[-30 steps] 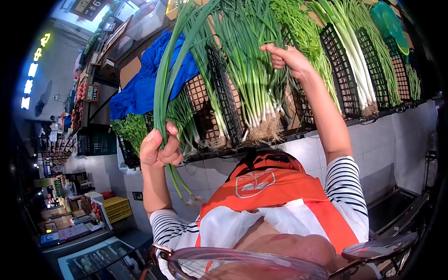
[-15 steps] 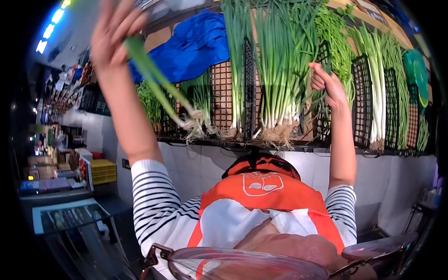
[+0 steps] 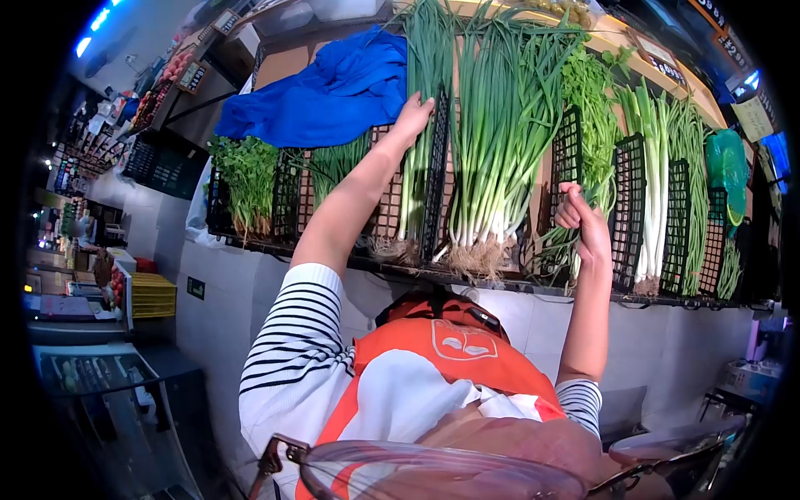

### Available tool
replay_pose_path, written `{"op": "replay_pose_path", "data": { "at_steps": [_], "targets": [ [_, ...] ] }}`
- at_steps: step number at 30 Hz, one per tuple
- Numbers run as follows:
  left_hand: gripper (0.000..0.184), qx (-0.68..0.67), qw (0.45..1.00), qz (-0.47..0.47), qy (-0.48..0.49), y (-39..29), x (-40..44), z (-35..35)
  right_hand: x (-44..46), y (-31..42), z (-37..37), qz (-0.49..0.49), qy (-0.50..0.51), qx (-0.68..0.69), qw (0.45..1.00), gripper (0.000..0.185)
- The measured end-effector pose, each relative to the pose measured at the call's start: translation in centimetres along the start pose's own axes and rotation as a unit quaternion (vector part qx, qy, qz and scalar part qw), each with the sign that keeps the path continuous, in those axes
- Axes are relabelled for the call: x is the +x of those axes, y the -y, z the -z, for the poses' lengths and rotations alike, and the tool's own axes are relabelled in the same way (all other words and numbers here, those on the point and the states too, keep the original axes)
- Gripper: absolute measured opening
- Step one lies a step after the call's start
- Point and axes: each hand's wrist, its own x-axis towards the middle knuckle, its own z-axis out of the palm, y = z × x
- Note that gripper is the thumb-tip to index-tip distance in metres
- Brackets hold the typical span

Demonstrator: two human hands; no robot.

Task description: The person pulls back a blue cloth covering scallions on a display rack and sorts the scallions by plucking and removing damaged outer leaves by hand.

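My left hand (image 3: 412, 115) reaches over a narrow bunch of green onions (image 3: 414, 187). Its fingers curl in at their leaves, beside a black mesh divider (image 3: 435, 158); the grip is partly hidden. A larger bunch of green onions (image 3: 500, 142) lies just to the right, white stems and roots towards me. My right hand (image 3: 581, 212) is closed near the leafy greens (image 3: 590, 125). Thin dark green leaves (image 3: 557, 250) hang below it, but whether its fingers hold them I cannot tell.
A blue cloth (image 3: 333, 87) covers part of the display on the left, above leafy herbs (image 3: 250, 179). To the right stand thick leeks (image 3: 654, 192), long beans (image 3: 690, 208) and a green bag (image 3: 727, 179). The counter's front edge (image 3: 358, 262) runs close before me.
My left hand has swung from the upper left to the narrow bunch; the loose stalks it carried no longer show separately. My right hand stays closed and sits lower in view. The view has shifted.
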Motion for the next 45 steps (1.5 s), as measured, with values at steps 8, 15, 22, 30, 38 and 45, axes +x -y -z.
{"op": "replay_pose_path", "data": {
  "at_steps": [8,15,22,30,38,45],
  "targets": [
    [0.058,-0.036,0.997,-0.064,-0.020,1.6,-6.1,0.4,-0.8,-0.7,0.0,-0.008,0.012,0.004,1.000,0.022],
    [0.047,0.011,0.981,-0.162,-0.110,2.2,-12.1,3.6,-1.6,-1.3,-0.1,-0.002,0.017,0.061,0.998,0.018],
    [0.064,0.232,0.972,0.026,0.027,5.7,-15.5,3.9,-1.5,-2.4,-0.3,-0.016,0.015,0.083,0.996,0.018],
    [0.061,0.291,0.941,-0.165,-0.045,3.5,-18.8,2.9,-0.7,-5.0,0.8,-0.060,-0.014,-0.053,0.997,0.022],
    [0.026,0.205,0.953,-0.208,-0.075,-2.8,-21.1,3.0,2.7,-9.9,0.8,-0.089,-0.096,-0.299,0.945,0.020],
    [0.020,0.169,0.929,-0.329,0.019,-2.9,-21.6,0.5,5.5,-10.6,-1.8,-0.005,-0.127,-0.525,0.841,0.058]
  ]
}}
